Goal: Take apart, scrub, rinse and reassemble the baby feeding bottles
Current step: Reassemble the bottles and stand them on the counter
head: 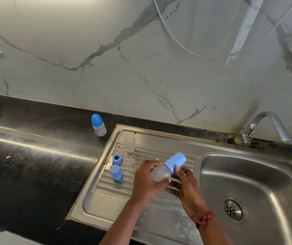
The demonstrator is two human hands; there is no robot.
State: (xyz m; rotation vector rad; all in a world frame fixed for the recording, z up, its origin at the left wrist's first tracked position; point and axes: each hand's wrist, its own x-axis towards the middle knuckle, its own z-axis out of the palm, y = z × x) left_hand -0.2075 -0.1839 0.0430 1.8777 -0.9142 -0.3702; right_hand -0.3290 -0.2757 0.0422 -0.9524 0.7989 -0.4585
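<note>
Four loose parts are spread on the ribbed steel drainboard (106, 193): clear plastic bottle body (129, 142), blue screw ring (117, 159), clear teat (132, 161), blue cap (116, 172). Just beside them, above the drainboard, a translucent blue-capped feeding bottle (168, 166) is gripped by left hand (145, 182) and right hand (184, 183), tilted, cap pointed far-right.

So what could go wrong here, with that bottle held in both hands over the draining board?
1. The bottle is tilted in mid-air between the left hand and right hand. If its blue cap pops free, it might roll into the sink basin.
2. The small clear nipple lies loose on the ribbed drainboard near the hands, so a knock could send it sliding.
3. The empty clear bottle body stands upright nearby and may tip easily.
</note>
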